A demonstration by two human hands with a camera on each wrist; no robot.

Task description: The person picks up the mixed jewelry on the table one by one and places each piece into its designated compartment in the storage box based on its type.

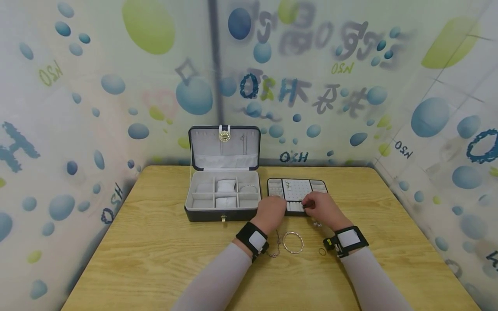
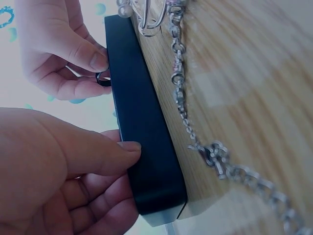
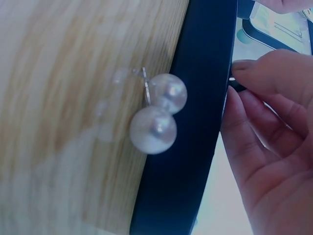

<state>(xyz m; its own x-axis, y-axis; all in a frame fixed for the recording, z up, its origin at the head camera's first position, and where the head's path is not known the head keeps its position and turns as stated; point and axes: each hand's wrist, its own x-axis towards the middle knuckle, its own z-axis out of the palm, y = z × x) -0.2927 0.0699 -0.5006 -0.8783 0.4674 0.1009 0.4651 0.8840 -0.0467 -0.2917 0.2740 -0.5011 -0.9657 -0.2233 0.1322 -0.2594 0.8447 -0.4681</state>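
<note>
A shallow black-edged jewelry tray (image 1: pixel 297 189) with a white padded panel and slots lies on the table. My left hand (image 1: pixel 272 210) holds its near left corner, the thumb (image 2: pixel 129 152) against the black side and the other fingers curled at the edge. Over the slots at the tray's near side, my right hand (image 1: pixel 326 210) pinches a small dark ring (image 2: pixel 102 80) between thumb and fingertips. Two pearl earrings (image 3: pixel 154 128) lie on the table close by the tray's front side. A silver chain bracelet (image 2: pixel 179 78) lies below my left hand, beside a round bangle (image 1: pixel 293 242).
To the left stands an open jewelry box (image 1: pixel 223 215) with a raised lid, white cushions and a bracelet in its compartments. A small ring (image 1: pixel 322 251) lies near my right wrist. The wooden table (image 1: pixel 155 242) meets a patterned wall behind.
</note>
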